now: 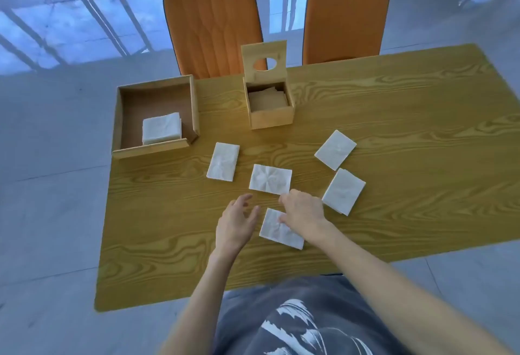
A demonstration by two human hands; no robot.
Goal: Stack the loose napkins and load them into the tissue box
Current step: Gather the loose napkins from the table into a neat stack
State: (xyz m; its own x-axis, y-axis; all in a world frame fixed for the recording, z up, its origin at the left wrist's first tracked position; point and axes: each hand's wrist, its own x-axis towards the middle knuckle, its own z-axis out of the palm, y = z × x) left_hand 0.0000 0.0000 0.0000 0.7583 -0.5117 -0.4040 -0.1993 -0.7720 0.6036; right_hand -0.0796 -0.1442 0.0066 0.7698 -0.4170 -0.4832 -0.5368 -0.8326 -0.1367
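Several white folded napkins lie loose on the wooden table (394,118). One napkin (277,231) lies nearest me, and my right hand (302,211) rests on its right part, fingers touching it. My left hand (236,221) hovers open just left of that napkin, holding nothing. Other napkins lie at the middle (270,178), to the left (223,165), and two on the right (335,149) (343,191). The wooden tissue box (270,118) stands behind them with its lid (263,49) raised; brownish paper shows inside.
A wooden tray (126,118) at the back left holds a stack of white napkins (161,128). Two orange chairs (213,22) (347,11) stand behind the table. The table's near edge is at my torso; grey tiled floor lies all around.
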